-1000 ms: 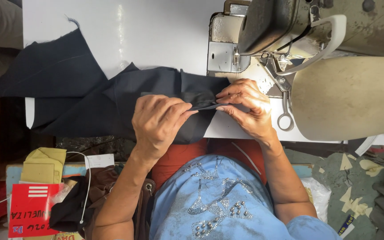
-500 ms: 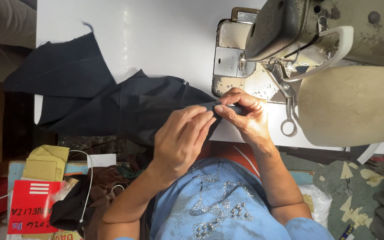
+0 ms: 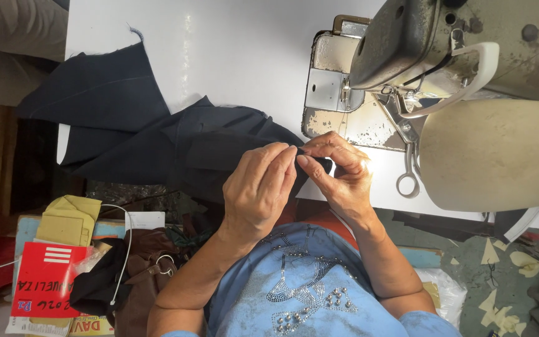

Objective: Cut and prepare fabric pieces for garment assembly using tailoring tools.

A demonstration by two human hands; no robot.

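Cloth: dark cloth (image 3: 157, 137), wrinkled, lying on the white tabletop (image 3: 232, 56).
Hands: left hand (image 3: 260, 190) and right hand (image 3: 341, 171) meet, fingers pinching its edge.

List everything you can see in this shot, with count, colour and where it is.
dark fabric: one, navy, spread over the table's left half, its end pinched by both hands
white table: one, under the fabric
sewing machine: one, grey and cream, upper right
scissors: one pair, metal, hanging beside the machine
red printed box: one, lower left
yellow cloth pieces: folded stack, lower left
left hand: pinching the fabric edge
right hand: pinching the same edge
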